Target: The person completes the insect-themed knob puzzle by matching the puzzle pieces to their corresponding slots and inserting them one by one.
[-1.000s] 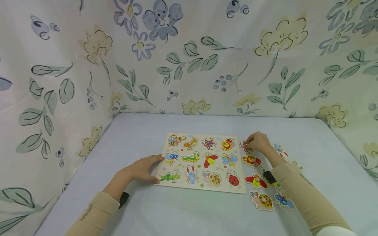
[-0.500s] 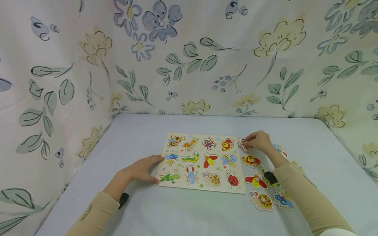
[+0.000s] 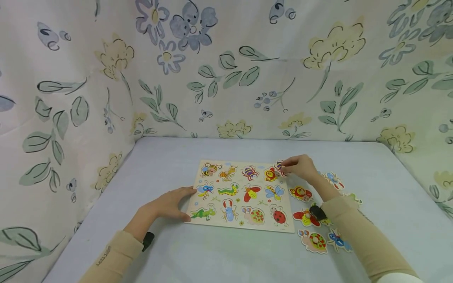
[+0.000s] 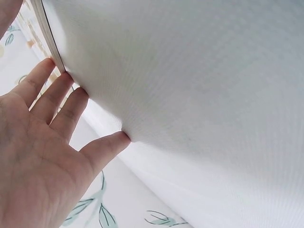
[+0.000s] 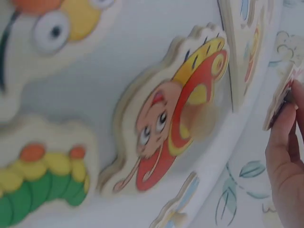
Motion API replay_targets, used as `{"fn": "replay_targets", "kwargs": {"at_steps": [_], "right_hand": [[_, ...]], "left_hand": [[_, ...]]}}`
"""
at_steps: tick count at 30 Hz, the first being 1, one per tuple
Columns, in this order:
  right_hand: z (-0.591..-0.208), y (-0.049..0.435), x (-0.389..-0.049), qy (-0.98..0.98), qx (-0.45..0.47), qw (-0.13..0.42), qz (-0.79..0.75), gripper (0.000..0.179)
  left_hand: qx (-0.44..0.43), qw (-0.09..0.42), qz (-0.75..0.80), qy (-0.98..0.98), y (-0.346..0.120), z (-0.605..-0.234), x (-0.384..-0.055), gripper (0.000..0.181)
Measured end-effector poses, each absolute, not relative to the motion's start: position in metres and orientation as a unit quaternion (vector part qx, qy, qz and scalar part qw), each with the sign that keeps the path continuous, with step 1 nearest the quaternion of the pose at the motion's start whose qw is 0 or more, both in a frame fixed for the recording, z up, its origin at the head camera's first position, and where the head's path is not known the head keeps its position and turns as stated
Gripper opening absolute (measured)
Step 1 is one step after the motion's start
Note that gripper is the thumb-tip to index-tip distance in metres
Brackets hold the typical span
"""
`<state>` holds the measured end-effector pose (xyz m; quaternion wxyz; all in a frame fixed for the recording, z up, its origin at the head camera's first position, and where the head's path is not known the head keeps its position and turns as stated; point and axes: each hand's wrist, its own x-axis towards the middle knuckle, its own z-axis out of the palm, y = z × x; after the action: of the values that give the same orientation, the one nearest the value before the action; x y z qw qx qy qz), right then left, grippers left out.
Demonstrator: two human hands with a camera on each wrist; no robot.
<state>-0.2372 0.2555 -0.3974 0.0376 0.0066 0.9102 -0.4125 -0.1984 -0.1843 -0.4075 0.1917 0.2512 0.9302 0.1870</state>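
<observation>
My left hand (image 3: pixel 171 203) rests at the left edge of a wooden insect puzzle board (image 3: pixel 240 177). In the left wrist view its fingers are fairly straight, with fingertips against the board's edge (image 4: pixel 49 38) and the white cloth. My right hand (image 3: pixel 301 168) pinches a spider puzzle piece (image 3: pixel 278 167) by its knob, above the board's top right corner. The held piece (image 5: pixel 281 97) appears tilted at the right side of the right wrist view. It partly covers the butterfly picture (image 3: pixel 271 174). A matching spider picture (image 3: pixel 250 172) shows further left.
Loose pieces lie right of the board: a red butterfly (image 3: pixel 301 193), a red-winged bug (image 3: pixel 306 217), a snail (image 3: pixel 313 241), a blue mosquito (image 3: pixel 339 240) and a stag beetle (image 3: pixel 334 180). My right forearm hides others partly. Floral cloth (image 3: pixel 226 98) hangs behind the table.
My right hand has lifted the spider piece from the tablecloth and carried it left over the board's corner. The left hand has stayed at the board's edge.
</observation>
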Motion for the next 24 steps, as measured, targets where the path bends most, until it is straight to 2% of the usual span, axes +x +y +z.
{"fn": "replay_targets", "kwargs": {"at_steps": [24], "right_hand": [[-0.404, 0.199, -0.252, 0.89, -0.065, 0.058, -0.447, 0.016]], "left_hand": [[0.271, 0.177, 0.183, 0.928, -0.188, -0.412, -0.199, 0.088]]}}
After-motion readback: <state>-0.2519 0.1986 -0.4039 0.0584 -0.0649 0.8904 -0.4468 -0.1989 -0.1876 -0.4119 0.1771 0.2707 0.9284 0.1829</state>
